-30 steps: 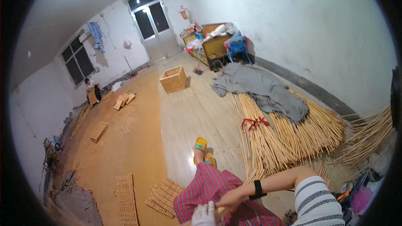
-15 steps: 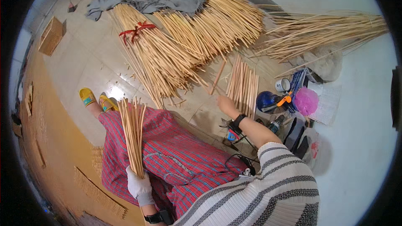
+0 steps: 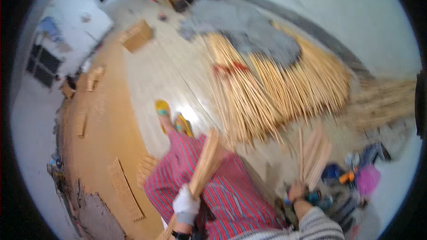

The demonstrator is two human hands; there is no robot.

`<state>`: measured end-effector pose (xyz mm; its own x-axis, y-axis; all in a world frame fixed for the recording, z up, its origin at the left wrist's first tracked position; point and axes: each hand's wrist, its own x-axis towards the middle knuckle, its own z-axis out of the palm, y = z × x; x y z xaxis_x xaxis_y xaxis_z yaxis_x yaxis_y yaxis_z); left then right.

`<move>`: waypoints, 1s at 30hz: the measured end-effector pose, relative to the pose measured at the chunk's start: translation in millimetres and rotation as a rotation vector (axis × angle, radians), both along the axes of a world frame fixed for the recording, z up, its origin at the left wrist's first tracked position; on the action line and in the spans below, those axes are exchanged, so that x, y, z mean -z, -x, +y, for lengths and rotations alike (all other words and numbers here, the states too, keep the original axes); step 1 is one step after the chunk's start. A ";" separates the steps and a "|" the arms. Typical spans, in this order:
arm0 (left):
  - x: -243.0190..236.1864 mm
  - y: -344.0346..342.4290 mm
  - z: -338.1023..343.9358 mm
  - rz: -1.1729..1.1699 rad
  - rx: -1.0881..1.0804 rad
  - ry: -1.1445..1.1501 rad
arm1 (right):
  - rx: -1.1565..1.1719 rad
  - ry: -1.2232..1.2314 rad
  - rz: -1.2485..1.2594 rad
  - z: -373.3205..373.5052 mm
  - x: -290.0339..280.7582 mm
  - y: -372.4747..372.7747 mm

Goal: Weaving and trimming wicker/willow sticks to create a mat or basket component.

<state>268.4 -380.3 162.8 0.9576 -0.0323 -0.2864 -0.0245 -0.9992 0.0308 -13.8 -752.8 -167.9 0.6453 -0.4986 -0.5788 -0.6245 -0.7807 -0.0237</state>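
Grip: clamped at left, undetermined at right.
Woven tan rectangular panel (image 3: 126, 191) lies on the flat orange-brown floor sheet (image 3: 111, 129); my white-gloved left hand (image 3: 186, 204) is closed around a bundle of slender pale wooden sticks (image 3: 205, 164), slanting over my red-and-blue striped lap cloth (image 3: 240, 195); my bare right hand (image 3: 297, 190), blurred, is at the near end of a single pale wooden stick (image 3: 301, 153), hold I cannot tell, beside fanned short pale wooden sticks (image 3: 317, 155).

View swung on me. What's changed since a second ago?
The right hand has moved from the lap, beside the gloved left hand, out to the right, by the short sticks; blur hides whether it holds one. The left hand grips a slim bundle, as it did half a second ago. The red-tied sticks and grey cloth stayed put.
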 end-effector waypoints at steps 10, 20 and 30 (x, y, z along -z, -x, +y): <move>-44.5 31.5 27.9 0.186 -0.044 0.345 | 0.301 -0.453 -0.753 7.0 -110.1 -240.4; -61.4 51.1 51.0 0.067 0.082 0.924 | -0.258 -1.103 -1.095 215.2 -315.8 -417.5; -82.9 99.9 91.3 0.316 0.129 1.282 | -0.752 -1.181 -1.030 355.3 -352.8 -387.3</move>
